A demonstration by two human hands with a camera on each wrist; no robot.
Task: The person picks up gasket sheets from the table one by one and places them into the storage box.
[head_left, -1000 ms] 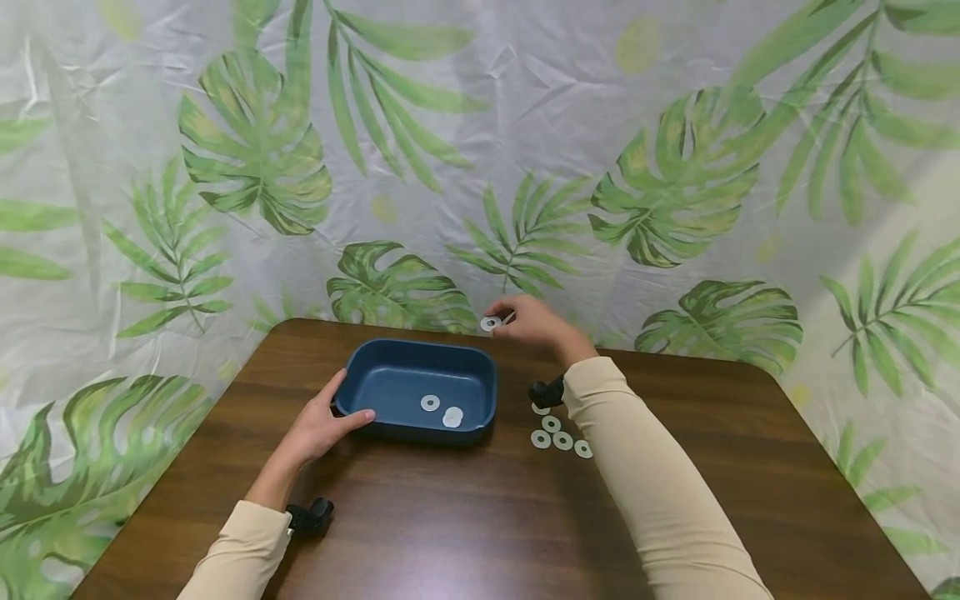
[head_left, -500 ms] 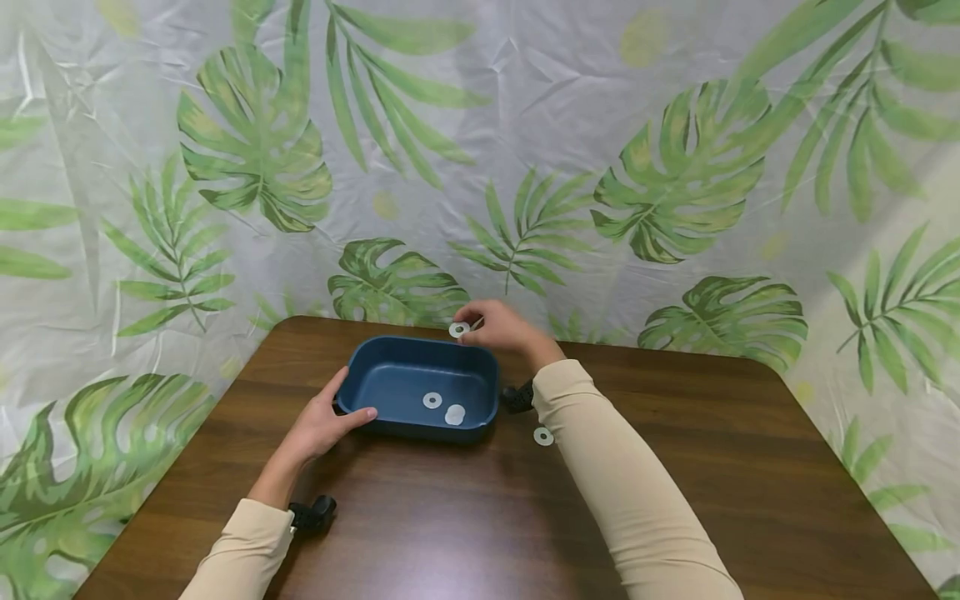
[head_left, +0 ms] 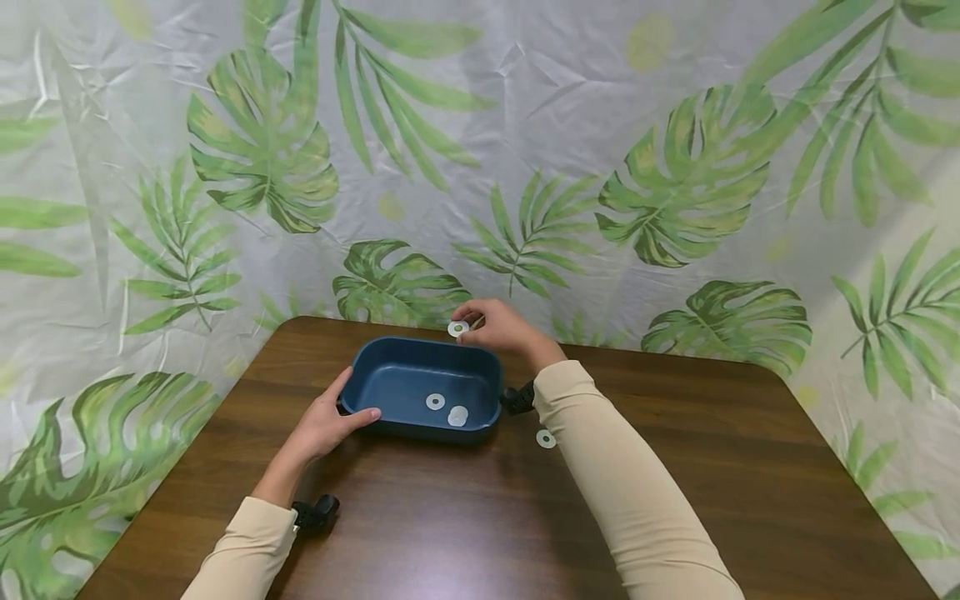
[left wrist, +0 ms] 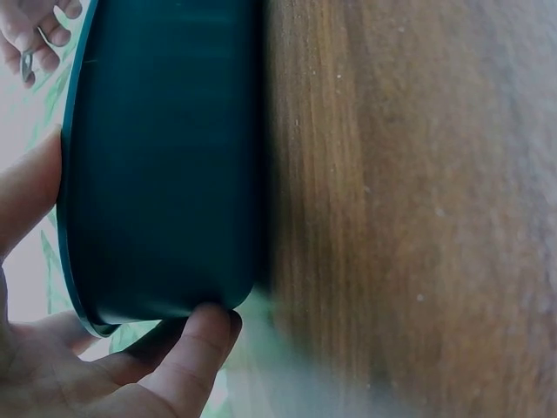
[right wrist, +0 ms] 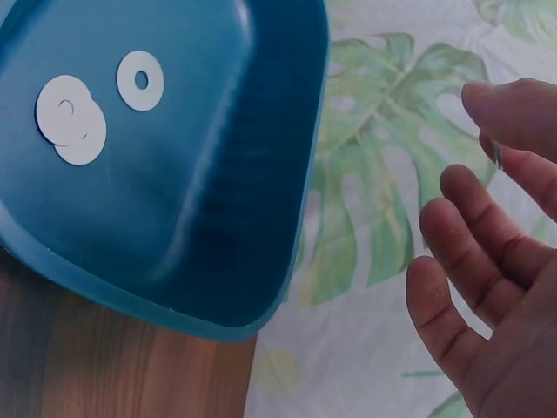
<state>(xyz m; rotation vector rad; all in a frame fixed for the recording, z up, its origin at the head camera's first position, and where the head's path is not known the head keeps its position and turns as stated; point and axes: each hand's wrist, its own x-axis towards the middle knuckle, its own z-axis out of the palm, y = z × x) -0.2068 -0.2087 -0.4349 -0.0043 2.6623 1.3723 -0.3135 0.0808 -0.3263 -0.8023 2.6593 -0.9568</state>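
A blue rectangular bin (head_left: 405,375) stands on the table. My left hand (head_left: 321,425) holds its left end, with the thumb on the front rim; the left wrist view shows fingers (left wrist: 196,348) against the bin's outer wall. Above the back rim, my right hand (head_left: 498,323) pinches a flat washer (head_left: 452,327) between thumb and index finger. That washer is seen edge-on in the right wrist view, the other fingers spread. Inside the bin lie a single washer (right wrist: 139,80) and a pair of overlapping washers (right wrist: 71,117).
On the brown wooden table (head_left: 420,517), a loose washer (head_left: 546,438) lies right of the bin, beside my right sleeve (head_left: 622,467), which hides part of the tabletop. A leaf-print cloth (head_left: 547,125) hangs behind the table's far edge.
My right hand has moved left with its washer, from right of the bin to above its back rim, then paused. The forearm now covers several table washers. My left hand stays put.
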